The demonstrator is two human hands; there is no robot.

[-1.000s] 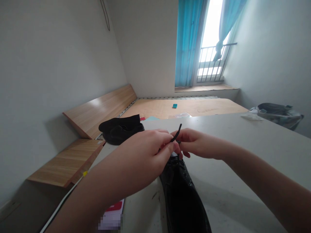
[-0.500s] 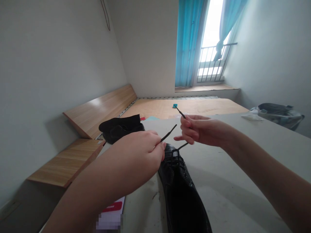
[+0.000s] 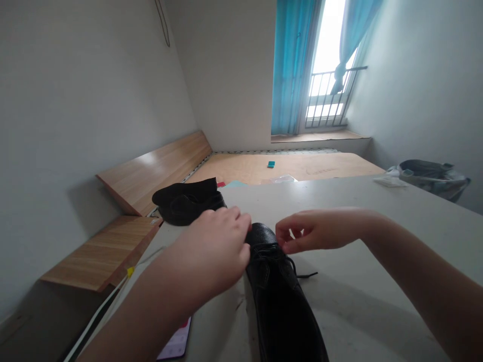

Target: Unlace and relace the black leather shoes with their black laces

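Lace (image 3: 307,275) | end now loose, beside shoe (image 3: 261,234) | hands (image 3: 217,246) (image 3: 315,230) lowered

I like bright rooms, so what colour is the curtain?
The curtain is blue, leaning turquoise, clearest in the head view.

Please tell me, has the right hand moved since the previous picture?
Yes. The right hand has moved lower in the view, away from the far edge of the white table, to beside the toe of the black shoe.

The left hand (image 3: 222,246) and right hand (image 3: 307,231) both have curled fingers.
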